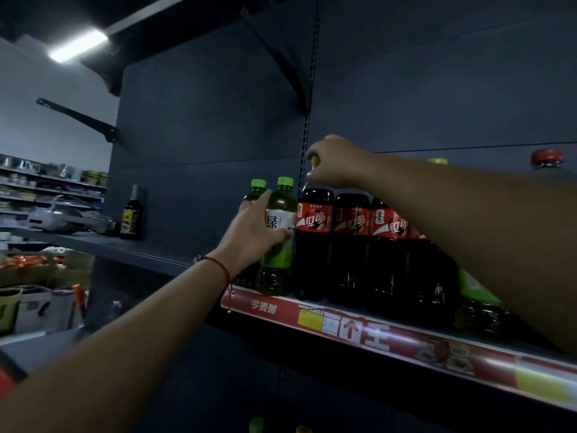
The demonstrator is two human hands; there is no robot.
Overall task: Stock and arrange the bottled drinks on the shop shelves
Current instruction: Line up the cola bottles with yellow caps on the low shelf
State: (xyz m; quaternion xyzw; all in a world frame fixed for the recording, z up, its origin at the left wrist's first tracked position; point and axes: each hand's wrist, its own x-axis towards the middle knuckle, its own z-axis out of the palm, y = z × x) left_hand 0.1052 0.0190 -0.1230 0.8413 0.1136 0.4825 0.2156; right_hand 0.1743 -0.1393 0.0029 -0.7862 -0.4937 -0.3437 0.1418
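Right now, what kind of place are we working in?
Most likely a small shop aisle. Cola bottles stand in a row on a shelf with a red price strip along its edge, and more stocked shelves run across the background at left.

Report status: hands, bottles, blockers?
Left hand grips green tea bottle. Right hand pinches cola bottle by its cap. Both on shelf. No blockers.

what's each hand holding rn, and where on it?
Left hand grips the front green tea bottle around its labelled body. Right hand pinches the yellow cap of the leftmost cola bottle.
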